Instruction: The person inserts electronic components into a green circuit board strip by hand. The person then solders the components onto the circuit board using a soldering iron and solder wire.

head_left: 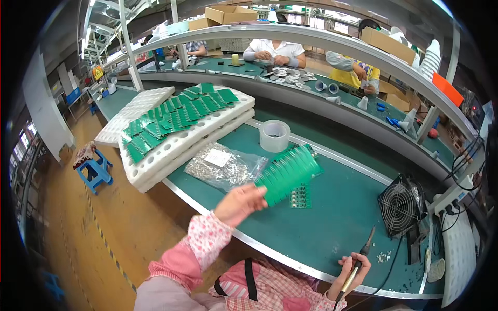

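Note:
My left hand (pixel 239 203) holds a fanned stack of green circuit boards (pixel 287 173) above the green bench, near its front edge. Under the stack a small green board with components (pixel 301 197) lies flat on the bench. My right hand (pixel 354 269) grips a soldering iron (pixel 362 256) at the lower right, its tip pointing up and away from me over the bench surface. Both sleeves are pink with a floral pattern.
White foam trays (pixel 171 150) carrying several green boards (pixel 176 116) sit at the left. A clear bag of small metal parts (pixel 224 166) and a roll of clear tape (pixel 274 136) lie nearby. A small black fan (pixel 400 207) stands at right. Other people work at the far bench (pixel 290 78).

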Demonstrator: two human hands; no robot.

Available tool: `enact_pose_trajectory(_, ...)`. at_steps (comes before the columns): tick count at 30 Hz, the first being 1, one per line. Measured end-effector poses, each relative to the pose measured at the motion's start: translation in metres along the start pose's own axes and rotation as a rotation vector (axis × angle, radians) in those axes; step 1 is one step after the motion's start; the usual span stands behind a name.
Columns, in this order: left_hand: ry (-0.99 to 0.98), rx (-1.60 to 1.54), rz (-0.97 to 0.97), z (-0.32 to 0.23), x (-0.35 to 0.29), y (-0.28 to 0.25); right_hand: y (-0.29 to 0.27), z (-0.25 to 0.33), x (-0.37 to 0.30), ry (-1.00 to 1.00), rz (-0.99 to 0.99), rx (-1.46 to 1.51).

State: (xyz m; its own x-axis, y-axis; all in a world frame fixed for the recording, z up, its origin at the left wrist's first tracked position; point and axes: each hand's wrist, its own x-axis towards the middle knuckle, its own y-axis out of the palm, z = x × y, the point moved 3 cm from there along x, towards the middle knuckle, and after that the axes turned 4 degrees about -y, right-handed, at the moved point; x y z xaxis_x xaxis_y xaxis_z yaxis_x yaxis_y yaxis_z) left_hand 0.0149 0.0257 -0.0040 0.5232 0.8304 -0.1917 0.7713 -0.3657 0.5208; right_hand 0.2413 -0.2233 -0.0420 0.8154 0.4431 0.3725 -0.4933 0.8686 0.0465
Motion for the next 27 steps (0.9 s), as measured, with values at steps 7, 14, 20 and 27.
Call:
enact_pose_trajectory(7,0.318,-0.098,-0.162,-0.095,0.067,-0.065,-0.001,-0.004,-0.003,-0.034,0.008,-0.078)
enact_pose_trajectory(14,0.321,-0.290,-0.386,-0.158,0.158,-0.107,0.007,0.013,-0.007,-0.053,0.015,-0.257)
enact_pose_trajectory(20,0.371,-0.400,-0.567,-0.194,0.229,-0.133,0.013,0.011,-0.007,0.074,-0.064,-0.308)
enact_pose_trajectory(27,0.411,-0.252,-0.749,-0.247,0.294,-0.167,0.014,0.000,-0.006,0.075,-0.144,-0.357)
